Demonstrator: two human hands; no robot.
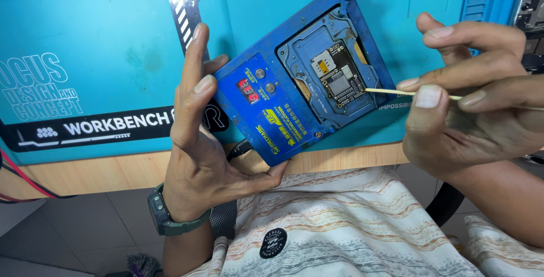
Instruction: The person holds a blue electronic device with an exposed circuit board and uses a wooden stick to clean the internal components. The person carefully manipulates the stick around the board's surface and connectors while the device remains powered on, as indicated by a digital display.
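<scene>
My left hand (198,141) grips the near left corner of a blue heating platform (294,118), thumb under its front edge and fingers up its left side. The platform has a small red digit display (248,91) and two round buttons. A phone circuit board (339,75) sits clamped in its recessed holder. My right hand (470,101) pinches a thin wooden stick (391,92) between thumb and fingers. The stick's tip reaches the right edge of the circuit board.
A turquoise work mat (85,39) covers a wooden bench whose edge (85,172) runs below it. A slim metal ruler-like tool (186,5) lies on the mat behind my left hand. Red and black wires (17,183) hang at left. My striped shirt fills the bottom.
</scene>
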